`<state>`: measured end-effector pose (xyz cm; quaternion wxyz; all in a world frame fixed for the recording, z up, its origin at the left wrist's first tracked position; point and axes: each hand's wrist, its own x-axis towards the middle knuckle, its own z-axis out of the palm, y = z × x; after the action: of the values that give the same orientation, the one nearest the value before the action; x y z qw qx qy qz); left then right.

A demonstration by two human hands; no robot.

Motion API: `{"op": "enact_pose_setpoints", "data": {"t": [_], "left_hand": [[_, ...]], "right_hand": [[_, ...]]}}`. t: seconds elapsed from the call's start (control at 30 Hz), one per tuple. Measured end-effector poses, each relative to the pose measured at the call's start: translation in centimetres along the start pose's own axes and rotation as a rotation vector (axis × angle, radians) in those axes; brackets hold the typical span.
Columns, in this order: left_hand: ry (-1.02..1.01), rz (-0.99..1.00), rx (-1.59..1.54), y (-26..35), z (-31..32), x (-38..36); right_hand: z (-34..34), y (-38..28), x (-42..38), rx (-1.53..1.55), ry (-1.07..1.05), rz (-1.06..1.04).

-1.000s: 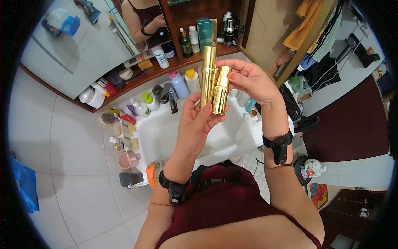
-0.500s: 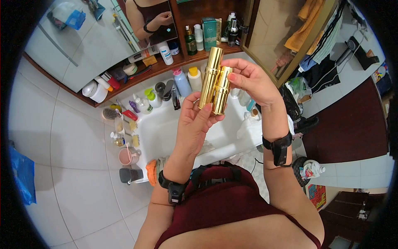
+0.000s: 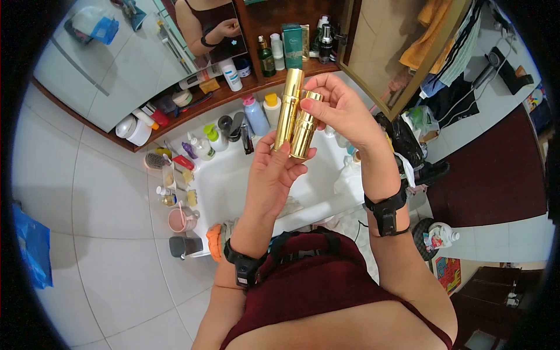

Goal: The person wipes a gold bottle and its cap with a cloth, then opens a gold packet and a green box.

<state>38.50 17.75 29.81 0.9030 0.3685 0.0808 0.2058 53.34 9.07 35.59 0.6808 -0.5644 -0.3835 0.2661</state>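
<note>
Two shiny gold cosmetic tubes with ringed middles stand side by side in my left hand (image 3: pixel 279 169), whose thumb and fingers close round their lower ends. The longer gold tube (image 3: pixel 288 108) is on the left and leans slightly right at its top. Beside it is the shorter gold lipstick tube (image 3: pixel 304 134). My right hand (image 3: pixel 341 111) pinches the upper end of the shorter tube between thumb and fingers. Both tubes are held above the white sink (image 3: pixel 233 186). Their lower ends are partly covered by my left fingers.
Bottles, including a blue bottle (image 3: pixel 255 116) with a pink cap, line the sink's back edge. A wooden shelf (image 3: pixel 198 108) carries toiletries behind them. The mirrored cabinet door (image 3: pixel 402 58) stands open at right. A pink cup (image 3: pixel 182 219) sits at the sink's left.
Both hands and the tubes have shifted slightly left. My right hand has moved a little with the shorter tube's upper end still in its pinch.
</note>
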Motion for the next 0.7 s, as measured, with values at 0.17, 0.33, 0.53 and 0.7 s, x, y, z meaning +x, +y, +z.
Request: {"op": "enact_pose_setpoints", "data": {"t": [0.17, 0.33, 0.53, 0.7], "left_hand": [[-0.006, -0.016, -0.011, 0.1, -0.2, 0.0], [-0.013, -0.033, -0.027, -0.1, 0.2, -0.1], [-0.016, -0.032, -0.023, -0.2, 0.3, -0.2], [-0.014, -0.03, -0.017, -0.4, 0.5, -0.2]], "right_hand": [[-0.5, 0.3, 0.0, -0.017, -0.054, 0.018], [-0.7, 0.3, 0.0, -0.055, -0.027, 0.028], [-1.0, 0.8, 0.1, -0.039, -0.025, 0.048], [-1.2, 1.0, 0.2, -0.03, -0.033, 0.052]]}}
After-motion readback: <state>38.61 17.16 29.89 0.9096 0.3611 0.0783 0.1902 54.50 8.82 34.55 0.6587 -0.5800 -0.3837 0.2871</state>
